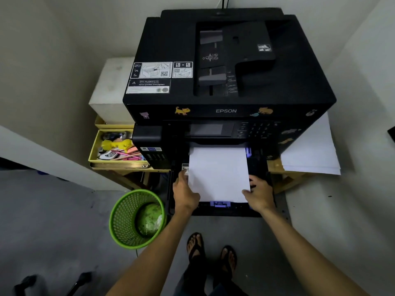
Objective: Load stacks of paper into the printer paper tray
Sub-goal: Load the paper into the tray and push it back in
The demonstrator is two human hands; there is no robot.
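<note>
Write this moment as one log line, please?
step: seating paper stack in printer tray | left hand: holds left edge | right hand: holds right corner | spare paper: beside printer

The pulled-out black plastic paper tray (259, 167) lay open from above and from the front, where bare grey concrete floor (245, 227) gave room for both forearms. The overhanging front of the black Epson printer (226, 82) closed off the tray's far end, just above the white paper stack (218, 171). To the left, a green mesh wastebasket (136, 218) stood close beside the tray's corner, and an open yellow drawer of small stationery (116, 148) jutted out above it. To the right, loose white sheets (310, 150) overhung the wooden desk (284, 180).
</note>
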